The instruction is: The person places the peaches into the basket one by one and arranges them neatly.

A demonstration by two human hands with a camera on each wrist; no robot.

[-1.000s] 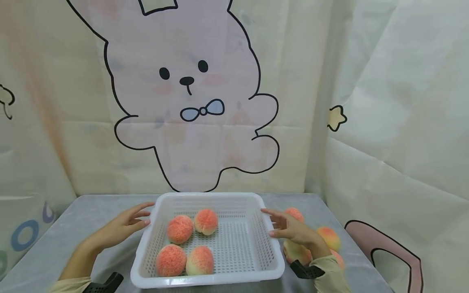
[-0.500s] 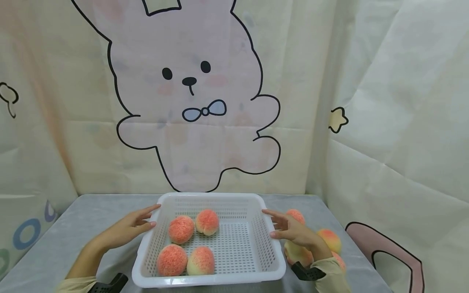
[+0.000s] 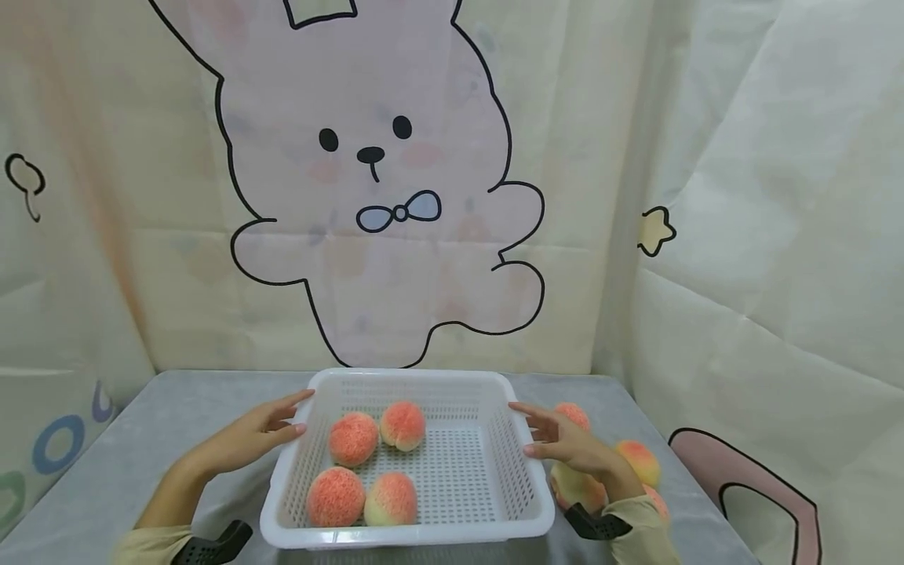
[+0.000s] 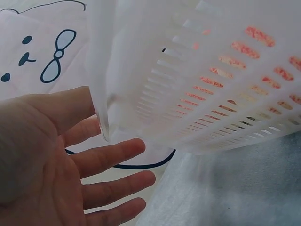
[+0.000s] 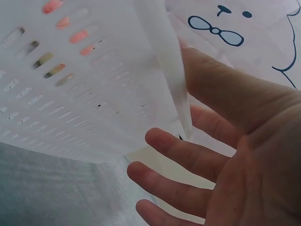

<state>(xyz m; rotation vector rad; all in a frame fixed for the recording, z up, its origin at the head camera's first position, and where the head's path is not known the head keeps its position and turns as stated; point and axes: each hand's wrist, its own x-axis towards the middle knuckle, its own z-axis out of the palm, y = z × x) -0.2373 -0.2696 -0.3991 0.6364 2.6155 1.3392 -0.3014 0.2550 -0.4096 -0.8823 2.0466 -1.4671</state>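
— What does the head view show?
— A white perforated basket (image 3: 406, 536) at lower centre, on a grey desk (image 3: 212, 392). Four peaches (image 3: 353, 439) lie in its left half: two towards the back, two at the front. Three look mostly coral red; the front one on the right fades to pale yellow-green.

— Where are the hands?
— The left hand (image 3: 254, 431) reaches in from the lower left, fingertips touching the basket's left rim. The right hand (image 3: 565, 441) comes from the lower right to the opposite rim. Both have relaxed, extended fingers rather than a clenched hold. Each wrist wears a black device (image 3: 597, 524).

— What surrounds them?
— Outer peaches (image 3: 579, 488), red and yellow, lie to the right of the basket, partly hidden by the right hand and forearm. Behind the desk hangs a pale curtain (image 3: 572, 157) with a large cartoon animal (image 3: 381, 290).

— And the left wrist view?
— The palm fills the lower left. Thumb and index finger meet the rim, while three fingers stretch nearly straight beneath it. Red shows through basket slots at upper right.

— The right wrist view?
— Nearly a mirror: hand at right, basket at upper left, three fingers spread below the rim. How firmly either hand presses cannot be told.
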